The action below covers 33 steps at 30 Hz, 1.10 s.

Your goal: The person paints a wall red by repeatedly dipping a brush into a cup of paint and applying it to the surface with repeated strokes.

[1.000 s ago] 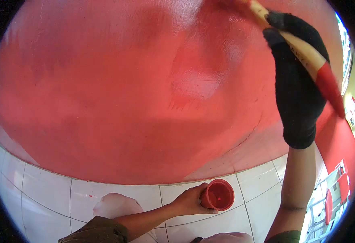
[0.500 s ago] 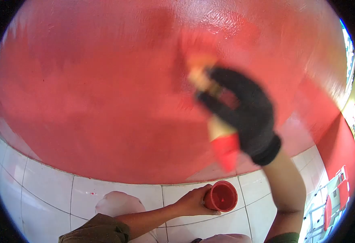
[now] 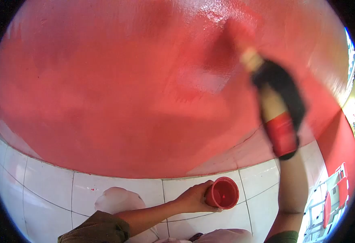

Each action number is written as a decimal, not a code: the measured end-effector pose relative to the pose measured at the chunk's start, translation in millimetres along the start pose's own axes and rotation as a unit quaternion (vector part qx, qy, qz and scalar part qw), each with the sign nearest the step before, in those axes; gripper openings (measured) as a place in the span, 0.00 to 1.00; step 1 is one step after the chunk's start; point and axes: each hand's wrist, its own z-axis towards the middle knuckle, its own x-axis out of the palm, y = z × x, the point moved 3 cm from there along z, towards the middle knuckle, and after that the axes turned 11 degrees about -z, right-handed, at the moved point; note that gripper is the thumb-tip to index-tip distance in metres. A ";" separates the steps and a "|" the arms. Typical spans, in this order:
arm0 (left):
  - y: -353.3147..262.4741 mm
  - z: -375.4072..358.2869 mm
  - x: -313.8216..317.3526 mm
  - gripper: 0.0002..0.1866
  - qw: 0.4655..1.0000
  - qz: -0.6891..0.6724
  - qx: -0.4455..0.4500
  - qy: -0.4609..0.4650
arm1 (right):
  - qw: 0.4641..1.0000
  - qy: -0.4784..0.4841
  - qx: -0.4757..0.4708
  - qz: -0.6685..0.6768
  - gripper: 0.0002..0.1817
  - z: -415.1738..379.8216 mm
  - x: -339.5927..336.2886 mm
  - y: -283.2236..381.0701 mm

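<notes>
My right hand (image 3: 284, 89), in a black glove, is closed around the handle of a paintbrush (image 3: 275, 106). The handle is pale with a red end, and the blurred brush head points up at the red wall (image 3: 104, 109), over a glossy wet-looking patch. Down below, my bare left hand (image 3: 194, 197) grips a red cup (image 3: 212, 197) by its side. The cup is tilted so that its inside shows, with red paint in it.
White floor tiles (image 3: 116, 184) meet the wall's curved-looking lower edge, with small red drops (image 3: 92, 189) on one. A folding ladder (image 3: 334, 202) with red parts stands at the lower right. My knees show at the bottom.
My right hand has swept the paintbrush up and to the right across the wall, turning the handle more upright. The left hand and cup have barely moved.
</notes>
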 end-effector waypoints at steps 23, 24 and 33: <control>9.1 -1.8 1.9 0.45 1.000 -0.005 -0.013 0.004 | 0.955 0.229 -0.038 0.187 0.14 -61.9 17.0 8.2; 9.1 -1.6 1.9 0.44 1.000 -0.007 -0.014 0.001 | 0.980 0.133 0.004 0.147 0.14 -45.7 7.2 -7.6; 15.7 -0.8 5.8 0.44 1.000 -0.017 -0.001 -0.001 | 0.971 0.185 0.080 0.129 0.19 -75.5 29.2 15.9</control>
